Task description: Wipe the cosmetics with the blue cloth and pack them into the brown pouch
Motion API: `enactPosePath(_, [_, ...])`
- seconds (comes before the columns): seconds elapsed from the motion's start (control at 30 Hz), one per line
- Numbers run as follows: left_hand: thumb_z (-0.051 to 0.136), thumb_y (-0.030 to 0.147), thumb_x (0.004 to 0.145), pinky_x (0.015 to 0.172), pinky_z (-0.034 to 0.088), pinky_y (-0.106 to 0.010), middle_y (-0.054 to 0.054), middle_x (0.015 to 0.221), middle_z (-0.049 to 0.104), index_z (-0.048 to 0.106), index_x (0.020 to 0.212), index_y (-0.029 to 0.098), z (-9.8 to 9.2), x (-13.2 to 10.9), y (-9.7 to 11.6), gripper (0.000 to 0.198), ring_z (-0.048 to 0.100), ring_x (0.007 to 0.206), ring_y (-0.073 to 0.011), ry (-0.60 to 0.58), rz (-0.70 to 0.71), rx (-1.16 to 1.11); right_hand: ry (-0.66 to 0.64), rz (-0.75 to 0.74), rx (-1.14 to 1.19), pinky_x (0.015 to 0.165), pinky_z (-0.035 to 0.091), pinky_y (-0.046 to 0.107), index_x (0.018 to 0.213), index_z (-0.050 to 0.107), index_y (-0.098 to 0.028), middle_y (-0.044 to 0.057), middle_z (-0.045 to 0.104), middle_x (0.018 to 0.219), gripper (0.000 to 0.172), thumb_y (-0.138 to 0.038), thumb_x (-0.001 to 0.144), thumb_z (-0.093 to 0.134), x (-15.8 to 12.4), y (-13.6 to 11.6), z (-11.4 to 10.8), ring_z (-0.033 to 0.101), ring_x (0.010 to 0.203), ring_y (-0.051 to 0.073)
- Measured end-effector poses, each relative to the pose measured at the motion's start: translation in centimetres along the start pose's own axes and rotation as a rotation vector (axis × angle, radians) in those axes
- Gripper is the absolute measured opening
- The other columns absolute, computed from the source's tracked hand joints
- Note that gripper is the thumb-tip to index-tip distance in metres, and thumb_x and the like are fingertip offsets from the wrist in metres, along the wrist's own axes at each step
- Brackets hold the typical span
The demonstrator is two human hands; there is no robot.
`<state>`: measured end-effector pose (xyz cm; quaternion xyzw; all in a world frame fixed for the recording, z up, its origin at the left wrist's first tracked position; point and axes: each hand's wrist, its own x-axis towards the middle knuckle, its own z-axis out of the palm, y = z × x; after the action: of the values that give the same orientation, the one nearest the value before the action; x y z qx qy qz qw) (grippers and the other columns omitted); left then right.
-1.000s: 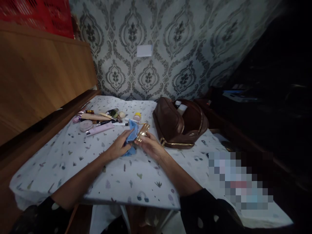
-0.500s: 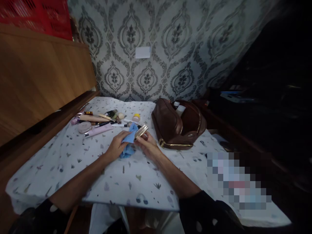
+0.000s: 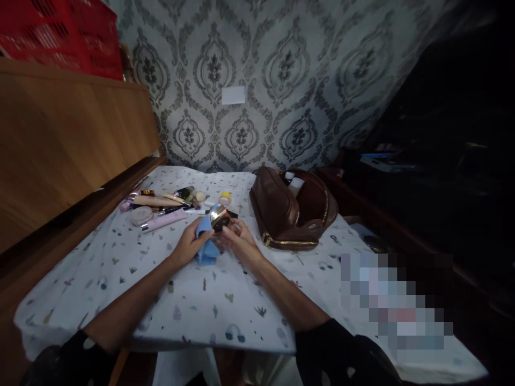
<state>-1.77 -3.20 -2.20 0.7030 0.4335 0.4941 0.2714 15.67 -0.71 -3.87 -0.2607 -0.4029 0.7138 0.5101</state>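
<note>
My left hand point(image 3: 188, 240) is closed on a blue cloth point(image 3: 207, 252), which hangs below the fingers to the tabletop. My right hand point(image 3: 241, 241) grips a shiny gold compact point(image 3: 219, 214) with a dark face toward me. Cloth and compact meet between the two hands, a little above the patterned cover. Just beyond them lie makeup brushes point(image 3: 161, 201), a pink tube point(image 3: 164, 220), a round clear-lidded jar point(image 3: 141, 216) and a small yellow-lidded jar point(image 3: 225, 198). To the right of my hands stands a brown leather bag point(image 3: 276, 206), unzipped, with white-capped bottles inside.
The white printed cover point(image 3: 189, 311) spreads over the table. A wooden cabinet point(image 3: 76, 123) with a red crate point(image 3: 64, 40) on top borders the left side. Patterned wallpaper point(image 3: 281, 69) rises behind. A blurred-out patch point(image 3: 396, 300) lies at right, beside a dark mass.
The compact has been turned, so its dark face now shows. Both hands have shifted slightly left, and the cloth has slid to the compact's left side. The camera view has tilted up a little.
</note>
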Motion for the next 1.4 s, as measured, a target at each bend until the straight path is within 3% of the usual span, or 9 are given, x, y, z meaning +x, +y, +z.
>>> enactPosePath(0.17, [0.057, 0.058, 0.085, 0.077, 0.051, -0.03, -0.003, 0.083, 0.067, 0.065, 0.1, 0.014, -0.2, 0.2, -0.9, 0.047, 0.06, 0.081, -0.0195, 0.088, -0.225, -0.114, -0.028, 0.045, 0.026, 0.062, 0.051, 0.026, 0.11, 0.052, -0.025, -0.001, 0.07, 0.084, 0.059, -0.046, 0.065, 0.085, -0.2, -1.1, 0.2, 0.069, 0.073, 0.016])
enactPosePath(0.3, [0.059, 0.063, 0.082, 0.074, 0.051, -0.03, -0.005, 0.085, 0.07, 0.065, 0.095, 0.013, -0.2, 0.4, -1.1, 0.052, 0.063, 0.079, -0.0195, 0.132, -0.258, -0.174, -0.023, 0.026, -0.003, 0.06, 0.049, 0.024, 0.1, 0.055, -0.022, -0.001, 0.071, 0.081, 0.051, -0.046, 0.066, 0.084, -0.3, -1.4, 0.1, 0.068, 0.071, 0.015])
enactPosePath(0.5, [0.055, 0.062, 0.084, 0.055, 0.048, -0.027, -0.001, 0.062, 0.064, 0.06, 0.079, 0.016, -0.4, 0.5, -0.5, 0.046, 0.059, 0.057, -0.0166, 0.129, -0.319, -0.135, -0.025, -0.02, -0.027, 0.065, 0.051, 0.025, 0.082, 0.051, -0.02, -0.002, 0.07, 0.077, 0.046, -0.038, 0.061, 0.088, -0.1, -0.9, -0.1, 0.068, 0.068, 0.013])
enactPosePath(0.73, [0.051, 0.056, 0.086, 0.056, 0.043, -0.026, 0.001, 0.058, 0.057, 0.055, 0.068, 0.019, -0.8, 0.5, -0.6, 0.042, 0.054, 0.056, -0.0153, 0.194, -0.196, 0.144, -0.013, 0.001, 0.011, 0.072, 0.057, 0.031, 0.11, 0.059, -0.024, 0.0, 0.072, 0.09, 0.061, -0.032, 0.057, 0.09, -0.2, -0.6, 0.1, 0.07, 0.074, 0.016])
enactPosePath(0.87, [0.042, 0.051, 0.092, 0.063, 0.043, -0.028, -0.001, 0.06, 0.058, 0.056, 0.067, 0.019, -0.7, -0.1, -0.2, 0.043, 0.056, 0.06, -0.0177, 0.109, -0.099, 0.387, 0.027, -0.014, 0.056, 0.077, 0.058, 0.032, 0.111, 0.064, -0.022, 0.001, 0.072, 0.091, 0.058, -0.031, 0.059, 0.089, -0.2, -0.7, 0.1, 0.069, 0.079, 0.017])
enactPosePath(1.03, [0.039, 0.054, 0.093, 0.061, 0.041, -0.029, -0.002, 0.057, 0.057, 0.05, 0.061, 0.02, 0.3, -1.0, 0.9, 0.048, 0.054, 0.057, -0.0172, -0.035, -0.062, 0.437, 0.073, -0.055, 0.082, 0.076, 0.058, 0.032, 0.108, 0.066, -0.021, 0.002, 0.072, 0.092, 0.052, -0.03, 0.061, 0.088, 0.0, -0.9, -0.5, 0.069, 0.078, 0.017])
enactPosePath(1.13, [0.04, 0.051, 0.094, 0.062, 0.042, -0.028, -0.001, 0.058, 0.056, 0.05, 0.062, 0.02, 0.7, -1.0, 1.2, 0.046, 0.053, 0.057, -0.0159, 0.007, -0.041, 0.417, 0.122, -0.101, 0.049, 0.074, 0.058, 0.033, 0.11, 0.064, -0.023, 0.002, 0.072, 0.092, 0.058, -0.032, 0.058, 0.089, 0.1, -0.8, -0.8, 0.069, 0.076, 0.017])
enactPosePath(1.3, [0.042, 0.038, 0.097, 0.085, 0.048, -0.034, -0.008, 0.092, 0.065, 0.063, 0.095, 0.017, 0.9, 0.0, 1.3, 0.029, 0.061, 0.09, -0.0212, 0.21, 0.128, 0.433, 0.118, -0.158, -0.145, 0.069, 0.057, 0.033, 0.112, 0.063, -0.023, -0.001, 0.068, 0.078, 0.059, -0.037, 0.06, 0.086, 0.1, -0.6, -0.6, 0.066, 0.067, 0.017])
enactPosePath(1.4, [0.044, 0.03, 0.096, 0.098, 0.046, -0.04, -0.012, 0.111, 0.061, 0.062, 0.113, 0.017, 1.3, 0.5, 1.5, 0.028, 0.056, 0.109, -0.0252, 0.145, 0.279, 0.502, 0.084, -0.162, -0.186, 0.069, 0.057, 0.033, 0.111, 0.063, -0.023, -0.001, 0.068, 0.081, 0.056, -0.037, 0.062, 0.085, -0.2, -0.6, -0.4, 0.065, 0.067, 0.016])
